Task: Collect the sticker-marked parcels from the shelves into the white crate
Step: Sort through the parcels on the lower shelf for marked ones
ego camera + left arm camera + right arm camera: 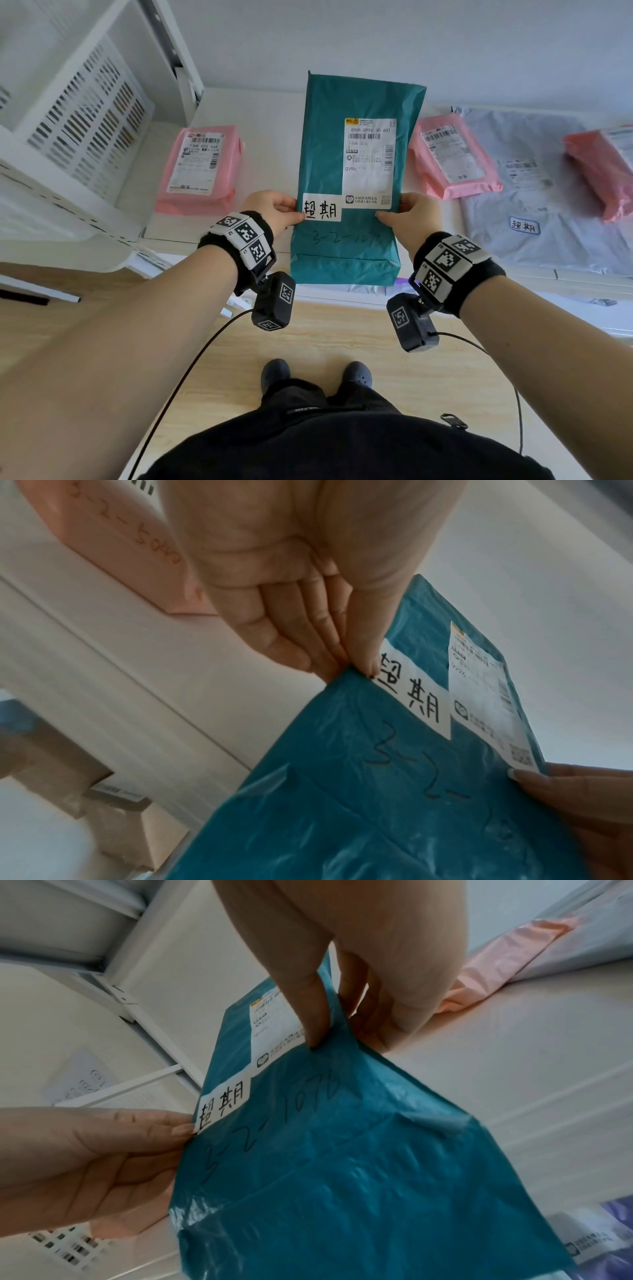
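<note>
A teal parcel (329, 144) (359, 804) (342, 1177) with a white handwritten sticker (321, 208) (416, 696) (222, 1104) and a shipping label is held up over the shelf by both hands. My left hand (274, 209) (325, 653) pinches its left edge, thumb on the sticker. My right hand (406, 214) (339, 1031) pinches its right edge, thumb on top. The white crate (82, 113) stands at the left on the shelf. A grey parcel (534, 192) at the right also bears a sticker (524, 225).
A pink parcel (200, 168) lies on the white shelf (260, 113) left of the teal one. Another pink parcel (452, 154) and a red one (603, 168) rest on the grey parcel at the right. Wooden floor (325, 342) lies below.
</note>
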The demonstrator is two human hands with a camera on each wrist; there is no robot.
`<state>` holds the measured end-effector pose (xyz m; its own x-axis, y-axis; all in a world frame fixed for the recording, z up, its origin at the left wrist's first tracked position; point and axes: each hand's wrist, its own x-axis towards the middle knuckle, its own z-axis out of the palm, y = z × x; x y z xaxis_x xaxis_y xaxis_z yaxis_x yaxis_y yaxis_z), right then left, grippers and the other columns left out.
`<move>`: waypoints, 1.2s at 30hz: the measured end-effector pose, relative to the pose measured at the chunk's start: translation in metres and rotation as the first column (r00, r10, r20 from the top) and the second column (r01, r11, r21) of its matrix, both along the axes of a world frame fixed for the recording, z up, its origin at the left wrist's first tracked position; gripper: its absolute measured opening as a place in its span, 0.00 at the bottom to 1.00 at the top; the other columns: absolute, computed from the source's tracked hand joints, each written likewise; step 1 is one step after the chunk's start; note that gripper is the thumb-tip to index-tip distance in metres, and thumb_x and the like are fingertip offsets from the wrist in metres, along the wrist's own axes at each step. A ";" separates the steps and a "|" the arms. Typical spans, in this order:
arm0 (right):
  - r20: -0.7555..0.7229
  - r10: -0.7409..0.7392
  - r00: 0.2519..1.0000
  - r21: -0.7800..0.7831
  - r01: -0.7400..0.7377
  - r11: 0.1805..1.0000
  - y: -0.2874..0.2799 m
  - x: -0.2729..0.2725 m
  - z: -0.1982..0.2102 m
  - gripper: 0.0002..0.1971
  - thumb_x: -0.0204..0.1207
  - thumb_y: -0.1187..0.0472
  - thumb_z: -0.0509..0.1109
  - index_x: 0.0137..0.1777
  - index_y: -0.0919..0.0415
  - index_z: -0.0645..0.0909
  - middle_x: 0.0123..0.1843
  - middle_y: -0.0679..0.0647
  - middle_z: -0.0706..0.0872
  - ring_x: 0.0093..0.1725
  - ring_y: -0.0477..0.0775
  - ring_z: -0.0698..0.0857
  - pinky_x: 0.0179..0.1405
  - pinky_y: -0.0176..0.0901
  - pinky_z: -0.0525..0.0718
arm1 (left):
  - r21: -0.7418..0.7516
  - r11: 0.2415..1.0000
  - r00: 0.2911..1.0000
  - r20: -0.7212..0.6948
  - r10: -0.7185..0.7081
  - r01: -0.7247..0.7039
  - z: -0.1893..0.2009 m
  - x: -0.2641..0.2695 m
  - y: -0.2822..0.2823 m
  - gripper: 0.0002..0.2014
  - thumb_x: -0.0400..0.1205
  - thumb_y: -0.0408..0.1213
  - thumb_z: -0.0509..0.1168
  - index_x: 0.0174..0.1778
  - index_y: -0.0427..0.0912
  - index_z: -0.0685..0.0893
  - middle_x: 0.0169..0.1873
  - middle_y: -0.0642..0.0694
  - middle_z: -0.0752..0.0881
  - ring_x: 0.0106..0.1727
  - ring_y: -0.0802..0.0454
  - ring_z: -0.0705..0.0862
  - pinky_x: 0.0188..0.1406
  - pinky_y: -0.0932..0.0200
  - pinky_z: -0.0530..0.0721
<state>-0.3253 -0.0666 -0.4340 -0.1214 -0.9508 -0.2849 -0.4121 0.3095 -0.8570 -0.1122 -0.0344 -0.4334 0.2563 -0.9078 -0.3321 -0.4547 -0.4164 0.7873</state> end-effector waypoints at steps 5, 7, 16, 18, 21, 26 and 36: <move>-0.004 0.089 0.996 0.005 -0.089 0.996 0.007 0.000 0.000 0.13 0.69 0.70 0.75 0.54 0.65 0.85 0.50 0.58 0.88 0.51 0.58 0.86 0.57 0.53 0.86 | -0.027 0.997 0.995 0.059 0.076 -0.075 0.000 -0.006 0.025 0.14 0.75 0.34 0.73 0.55 0.37 0.85 0.50 0.42 0.88 0.53 0.46 0.86 0.61 0.48 0.83; -0.023 0.136 0.990 0.015 -0.135 0.991 0.012 0.003 0.000 0.11 0.69 0.70 0.75 0.51 0.66 0.85 0.50 0.60 0.89 0.52 0.61 0.87 0.57 0.57 0.86 | -0.032 0.995 0.992 0.089 0.095 -0.092 -0.001 -0.006 0.037 0.14 0.75 0.34 0.73 0.55 0.37 0.85 0.50 0.42 0.88 0.53 0.46 0.86 0.61 0.49 0.83; -0.078 0.267 0.961 -0.001 -0.268 0.964 0.059 0.038 0.016 0.12 0.67 0.73 0.73 0.51 0.71 0.81 0.51 0.64 0.87 0.48 0.61 0.85 0.52 0.55 0.86 | -0.058 0.992 0.972 0.198 0.125 -0.116 0.017 0.022 0.101 0.11 0.74 0.33 0.73 0.52 0.38 0.85 0.49 0.43 0.89 0.50 0.47 0.86 0.57 0.53 0.84; -0.085 0.281 0.956 -0.024 -0.284 0.959 0.077 0.056 0.020 0.12 0.67 0.73 0.72 0.52 0.70 0.81 0.51 0.64 0.87 0.49 0.62 0.85 0.52 0.54 0.86 | -0.075 0.990 0.966 0.221 0.134 -0.120 0.021 0.038 0.122 0.11 0.75 0.33 0.73 0.52 0.38 0.85 0.49 0.42 0.89 0.51 0.47 0.87 0.57 0.54 0.83; -0.091 0.278 0.956 -0.045 -0.283 0.958 0.112 0.089 0.024 0.14 0.67 0.72 0.72 0.53 0.70 0.79 0.51 0.63 0.86 0.51 0.64 0.85 0.52 0.59 0.86 | -0.103 0.986 0.962 0.226 0.154 -0.133 0.028 0.067 0.161 0.10 0.75 0.33 0.72 0.52 0.37 0.85 0.49 0.42 0.89 0.49 0.49 0.86 0.52 0.60 0.81; -0.074 0.307 0.949 -0.091 -0.313 0.945 0.176 0.160 0.034 0.14 0.67 0.72 0.71 0.54 0.71 0.78 0.51 0.64 0.85 0.50 0.64 0.85 0.52 0.59 0.86 | -0.141 0.975 0.936 0.286 0.206 -0.171 0.045 0.132 0.234 0.10 0.75 0.35 0.72 0.51 0.40 0.86 0.49 0.44 0.90 0.53 0.49 0.86 0.59 0.55 0.81; -0.035 0.445 0.895 -0.359 -0.427 0.830 0.255 0.302 0.091 0.07 0.70 0.69 0.68 0.47 0.63 0.76 0.42 0.56 0.82 0.34 0.51 0.77 0.24 0.33 0.70 | -0.231 0.923 0.868 0.329 0.373 -0.308 0.104 0.260 0.332 0.10 0.76 0.36 0.71 0.52 0.39 0.86 0.51 0.44 0.89 0.56 0.47 0.85 0.60 0.55 0.80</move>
